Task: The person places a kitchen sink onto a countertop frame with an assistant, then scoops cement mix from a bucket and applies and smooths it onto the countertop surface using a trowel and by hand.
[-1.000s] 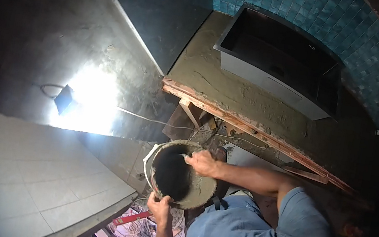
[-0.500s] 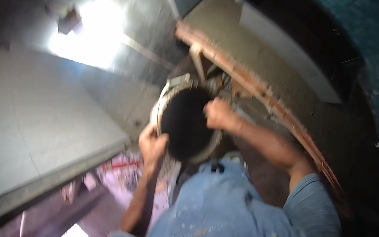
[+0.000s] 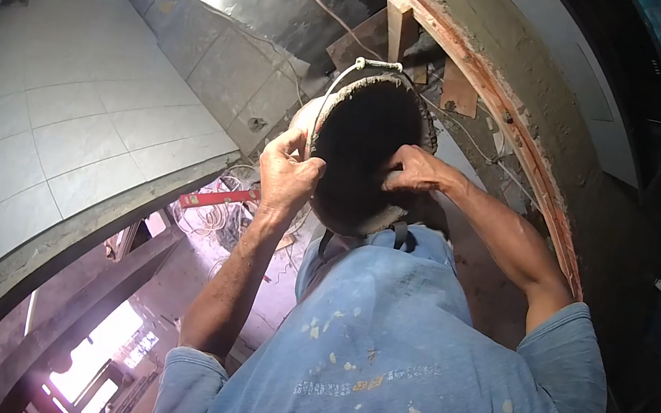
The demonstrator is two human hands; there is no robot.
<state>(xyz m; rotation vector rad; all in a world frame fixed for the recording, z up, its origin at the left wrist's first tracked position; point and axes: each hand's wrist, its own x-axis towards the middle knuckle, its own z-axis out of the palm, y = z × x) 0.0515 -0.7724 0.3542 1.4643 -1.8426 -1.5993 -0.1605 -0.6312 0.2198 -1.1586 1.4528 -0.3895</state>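
Observation:
A round bucket (image 3: 427, 101) with a rough, mortar-crusted rim is held in front of my body, its dark mouth facing up. My left hand (image 3: 290, 172) grips the bucket's rim on the left side, thumb at the inner edge. Inside the mouth, toward the right, my right hand (image 3: 420, 171) is closed; what it holds is lost in the dark. The thin wire handle (image 3: 331, 90) with its pale grip leans over the left and far rim. How full the bucket is cannot be made out.
A white tiled surface (image 3: 94, 117) lies left. An orange-brown board (image 3: 495, 94) edges the mortar-covered counter (image 3: 496, 34) at right, where a dark sink (image 3: 557, 57) stands. Below are a red level (image 3: 219, 198), cables and wood scraps. A bright light shines at top left.
The view has swung downward and right. My left hand stays on the rim while my right hand has moved deeper into the bucket's mouth. The bucket's handle now shows at the far rim.

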